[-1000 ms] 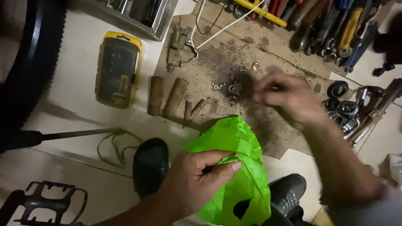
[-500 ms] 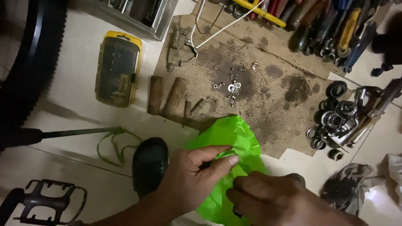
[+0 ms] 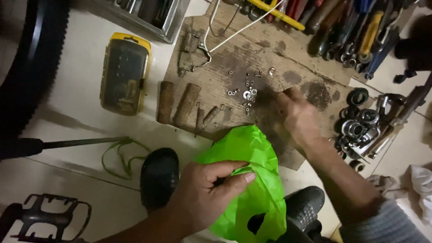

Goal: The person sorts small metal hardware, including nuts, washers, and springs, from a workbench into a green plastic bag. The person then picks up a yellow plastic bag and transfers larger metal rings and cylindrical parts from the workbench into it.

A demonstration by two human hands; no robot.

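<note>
My left hand [image 3: 207, 189] pinches the rim of a bright green plastic bag [image 3: 254, 180] that hangs between my two black shoes [image 3: 158, 177]. My right hand [image 3: 297, 114] reaches out over a stained piece of cardboard [image 3: 234, 54], fingers curled, next to a scatter of small nuts and washers [image 3: 246, 90]. Whether anything sits in its fingers is hidden.
A yellow-edged parts case [image 3: 125, 74] lies to the left. Rusty cylinders [image 3: 177, 103] rest on the cardboard's edge. Hand tools [image 3: 355, 27] line the top right, and bearings and rings [image 3: 360, 128] sit at the right. A black tyre [image 3: 27, 67] and a pedal [image 3: 45, 216] lie at the left.
My right hand went from the small parts back to the bag, then out again to the cardboard beside the nuts and washers. My left hand has kept hold of the bag.
</note>
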